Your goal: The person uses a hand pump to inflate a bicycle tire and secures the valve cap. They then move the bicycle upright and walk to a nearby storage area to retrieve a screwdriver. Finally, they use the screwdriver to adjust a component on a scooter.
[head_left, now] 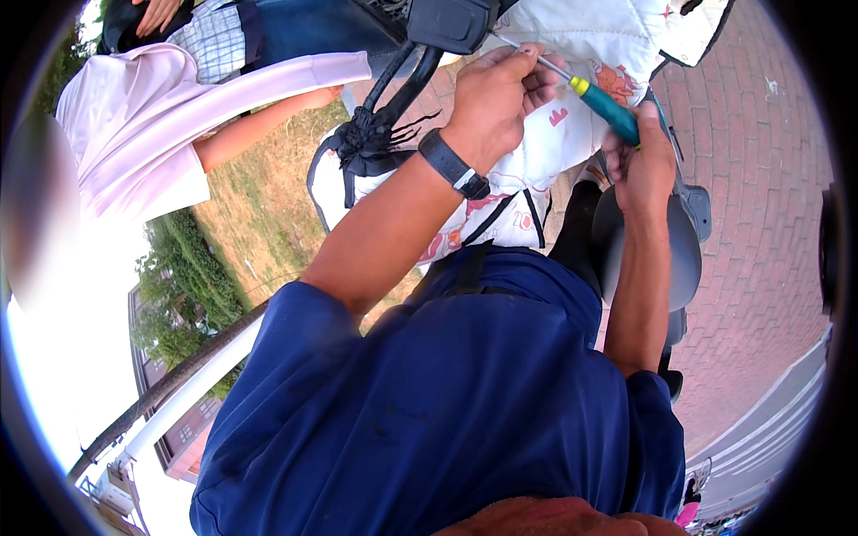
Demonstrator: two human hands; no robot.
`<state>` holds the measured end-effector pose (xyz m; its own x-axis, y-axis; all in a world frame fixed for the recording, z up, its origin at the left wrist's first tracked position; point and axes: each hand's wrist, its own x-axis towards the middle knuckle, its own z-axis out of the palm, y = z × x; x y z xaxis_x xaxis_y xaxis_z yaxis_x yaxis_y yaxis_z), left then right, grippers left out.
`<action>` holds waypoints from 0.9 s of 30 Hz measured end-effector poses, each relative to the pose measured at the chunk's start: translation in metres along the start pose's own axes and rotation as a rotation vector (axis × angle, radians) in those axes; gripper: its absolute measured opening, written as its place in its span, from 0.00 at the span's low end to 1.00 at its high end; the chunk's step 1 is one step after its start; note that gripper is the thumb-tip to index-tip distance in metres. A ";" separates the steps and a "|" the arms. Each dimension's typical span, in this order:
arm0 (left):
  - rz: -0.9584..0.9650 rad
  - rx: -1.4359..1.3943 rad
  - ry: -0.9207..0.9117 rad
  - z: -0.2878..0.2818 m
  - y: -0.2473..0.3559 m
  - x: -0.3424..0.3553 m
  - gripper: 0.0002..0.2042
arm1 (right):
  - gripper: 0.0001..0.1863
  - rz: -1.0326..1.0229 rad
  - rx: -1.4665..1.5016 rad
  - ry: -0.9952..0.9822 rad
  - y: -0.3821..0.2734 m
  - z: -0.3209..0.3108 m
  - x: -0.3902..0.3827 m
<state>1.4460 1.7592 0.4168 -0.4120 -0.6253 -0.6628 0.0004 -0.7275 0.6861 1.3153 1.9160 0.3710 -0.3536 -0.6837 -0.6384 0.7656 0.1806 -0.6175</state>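
My right hand (645, 165) is wrapped round the green handle of a screwdriver (610, 113), which has a yellow collar and a thin metal shaft. Near the tip, the thumb and fingers of my left hand (498, 100) close around the shaft. The tip points up and left to the edge of a black plastic housing (454, 25); whether it sits in a screw cannot be made out. Beneath both hands spreads a white quilted cover (559, 143) with reddish prints and black edging. A black watch is strapped on my left wrist.
Black cables and a tied bundle (371, 134) hang below the housing. A grey scooter seat (657, 255) lies under my right forearm. Another person in a pink top (134, 134) stands close at the left. Red brick paving (760, 161) stretches along the right, dry grass (259, 214) to the left.
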 end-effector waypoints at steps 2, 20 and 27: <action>0.011 -0.029 0.003 -0.001 -0.001 0.000 0.10 | 0.19 -0.176 -0.060 0.099 0.008 0.009 0.000; -0.076 -0.605 0.105 0.002 0.001 0.005 0.06 | 0.19 -0.176 0.018 0.073 0.012 0.010 0.006; -0.068 -0.658 0.093 0.000 0.001 0.008 0.06 | 0.19 -0.177 -0.002 0.071 0.011 0.011 0.004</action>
<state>1.4430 1.7535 0.4120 -0.3505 -0.5719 -0.7416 0.5451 -0.7685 0.3351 1.3280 1.9077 0.3671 -0.5194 -0.6536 -0.5505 0.6870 0.0637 -0.7239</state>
